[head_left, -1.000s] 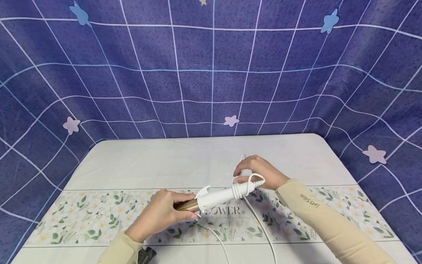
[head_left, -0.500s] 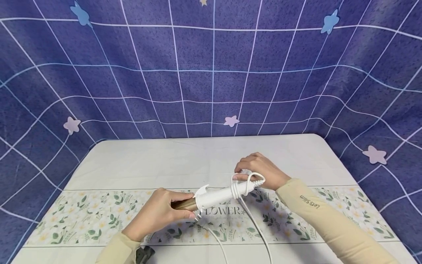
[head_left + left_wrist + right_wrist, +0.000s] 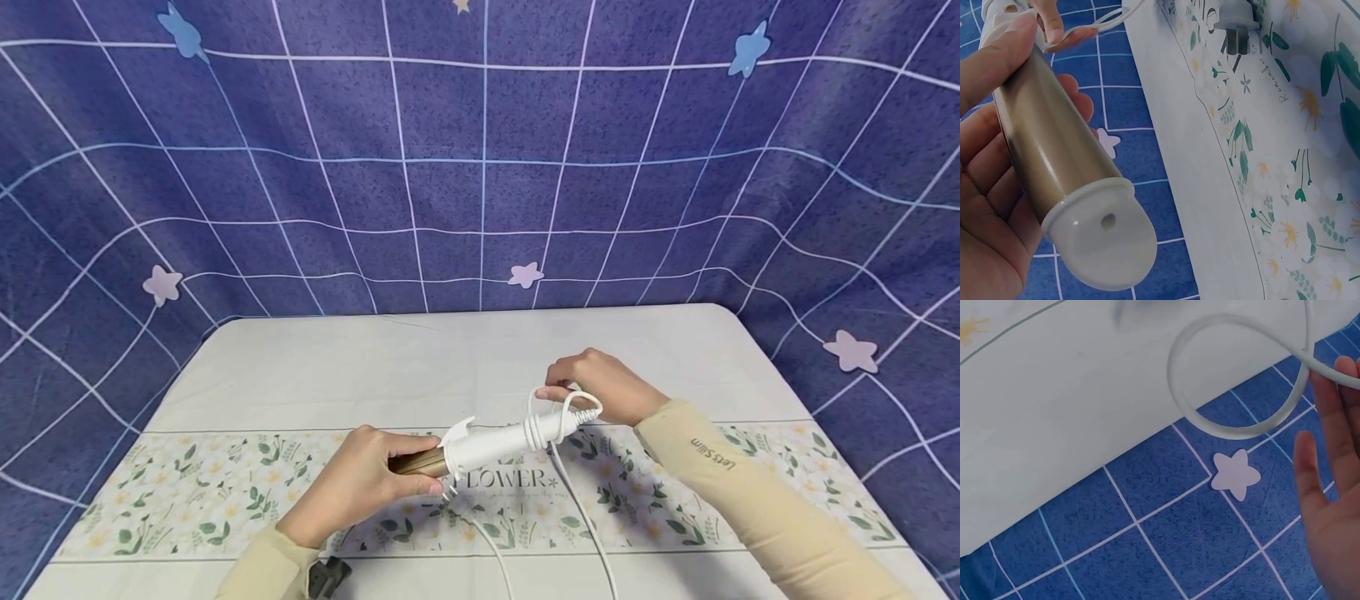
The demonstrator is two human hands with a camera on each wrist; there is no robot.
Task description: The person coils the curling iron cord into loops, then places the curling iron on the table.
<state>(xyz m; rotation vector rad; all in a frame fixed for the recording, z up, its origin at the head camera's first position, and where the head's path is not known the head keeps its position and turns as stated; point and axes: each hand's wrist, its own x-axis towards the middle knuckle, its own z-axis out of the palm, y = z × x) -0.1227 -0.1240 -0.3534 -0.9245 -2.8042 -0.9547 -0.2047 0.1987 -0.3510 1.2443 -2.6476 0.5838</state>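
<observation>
My left hand point(image 3: 360, 471) grips the gold barrel point(image 3: 1060, 131) of a curling iron point(image 3: 487, 447), thumb on one side and fingers round the other. The white end cap point(image 3: 1107, 240) of the barrel faces the left wrist camera. Towards the right lies the white handle, with its cord point(image 3: 534, 427) wound round it in a few turns. Just behind the handle's tail, my right hand point(image 3: 603, 387) holds the cord between thumb and fingers. In the right wrist view a loose loop of cord point(image 3: 1172, 375) hangs beside the right fingers point(image 3: 1329, 419).
A plug point(image 3: 1238, 15) with metal prongs shows near the left thumb, its cord point(image 3: 491, 542) running to the front edge. The white table point(image 3: 337, 367) has a flowered band. Behind it hangs a blue gridded cloth point(image 3: 442, 192) with stars. A small black object point(image 3: 328, 577) is by the left sleeve.
My right hand has shifted slightly right, drawing the cord with it. The left hand and curling iron have moved slightly left; the hanging cord has swung left.
</observation>
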